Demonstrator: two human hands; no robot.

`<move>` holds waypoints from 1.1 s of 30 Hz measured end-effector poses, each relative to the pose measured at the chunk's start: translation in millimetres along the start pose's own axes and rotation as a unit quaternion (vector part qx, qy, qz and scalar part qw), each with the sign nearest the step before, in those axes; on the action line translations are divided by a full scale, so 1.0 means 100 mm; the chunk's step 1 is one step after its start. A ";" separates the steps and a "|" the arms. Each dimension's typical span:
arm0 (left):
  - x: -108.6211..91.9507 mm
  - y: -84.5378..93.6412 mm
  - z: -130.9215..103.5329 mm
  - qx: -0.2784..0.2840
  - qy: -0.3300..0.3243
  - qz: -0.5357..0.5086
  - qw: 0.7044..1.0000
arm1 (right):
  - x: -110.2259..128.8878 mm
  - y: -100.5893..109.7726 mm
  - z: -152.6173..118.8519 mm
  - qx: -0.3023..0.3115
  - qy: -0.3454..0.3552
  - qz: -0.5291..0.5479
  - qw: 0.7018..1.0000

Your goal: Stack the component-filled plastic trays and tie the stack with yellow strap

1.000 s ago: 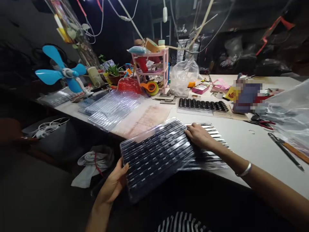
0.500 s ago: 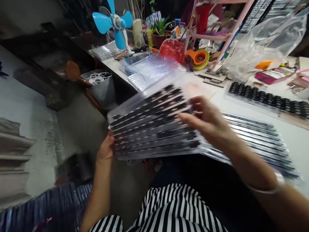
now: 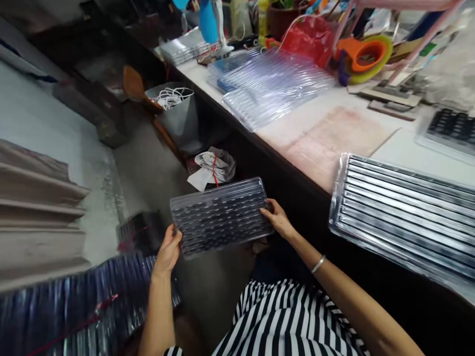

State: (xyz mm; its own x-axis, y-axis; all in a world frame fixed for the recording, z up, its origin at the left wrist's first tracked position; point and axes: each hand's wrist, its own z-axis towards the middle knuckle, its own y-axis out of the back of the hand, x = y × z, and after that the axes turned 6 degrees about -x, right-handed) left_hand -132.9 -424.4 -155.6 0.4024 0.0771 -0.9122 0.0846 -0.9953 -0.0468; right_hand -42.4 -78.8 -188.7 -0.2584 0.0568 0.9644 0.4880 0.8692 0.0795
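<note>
A clear plastic tray (image 3: 222,215) with rows of small black pieces hangs over the floor, off the table's edge. Its left end is gripped by my left hand (image 3: 168,249), thumb on top. My right hand (image 3: 277,217) pinches the right end between thumb and fingers. On the table to the right lies a stack of ribbed clear trays (image 3: 404,217) with dark strips; neither hand touches it.
The white table (image 3: 315,111) bears clear ribbed sheets (image 3: 274,86), orange scissors (image 3: 361,54) and a pink rack. Beyond the tray stand a grey bin (image 3: 181,116) and a cloth bundle (image 3: 218,165). Bundled dark trays (image 3: 85,306) lie at lower left.
The tray has moved away from the table, down over the floor, and both hands hold its ends. The right hand has closed on its right edge. The view has turned left and down.
</note>
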 end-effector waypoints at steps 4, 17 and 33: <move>0.04 -0.12 0.05 0.027 0.006 -0.022 0.999 | 0.04 0.14 0.02 -0.002 0.008 -0.003 1.000; 0.04 -0.06 0.00 0.014 -0.005 -0.039 0.999 | 0.05 0.15 0.04 0.017 0.053 0.002 0.998; 0.69 -0.76 0.53 -0.087 -0.033 0.241 0.966 | -0.24 0.02 0.86 -0.082 -0.015 -0.329 0.941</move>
State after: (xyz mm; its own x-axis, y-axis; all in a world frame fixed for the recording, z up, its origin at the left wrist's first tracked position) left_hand -159.9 -347.0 -236.5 0.3748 -0.4026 -0.8352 0.0569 -0.8891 0.4541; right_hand -106.7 -36.6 -233.0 -0.5716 -0.4504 0.6859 0.3360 0.6342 0.6964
